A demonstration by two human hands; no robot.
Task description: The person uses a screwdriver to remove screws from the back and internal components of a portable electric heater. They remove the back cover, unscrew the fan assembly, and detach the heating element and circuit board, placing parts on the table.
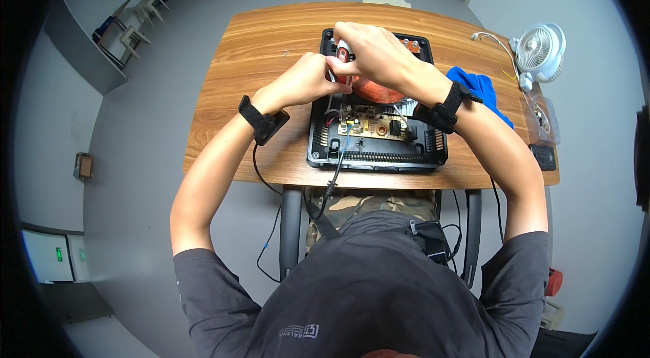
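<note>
An opened induction cooker point(379, 157) lies on the table in front of me, its black shell holding a copper coil point(374, 92) and a tan circuit board point(369, 125). Over the shell's far left part, my right hand point(374, 53) grips a red and white handheld tool point(344, 55) that looks like an electric screwdriver. My left hand point(313, 78) is closed right beside it, thumb and fingers pinched at the tool's lower part. What sits between those left fingers is hidden. The tool's tip cannot be seen either. A black power cord point(330, 187) runs from the cooker over the near edge.
To the cooker's right lie a blue cloth point(477, 90) and a clear plastic tray point(542, 117) with small parts. A white fan point(538, 50) stands at the table's point(254, 87) right edge. Dark cables point(265, 175) hang from my wrist straps past the near edge.
</note>
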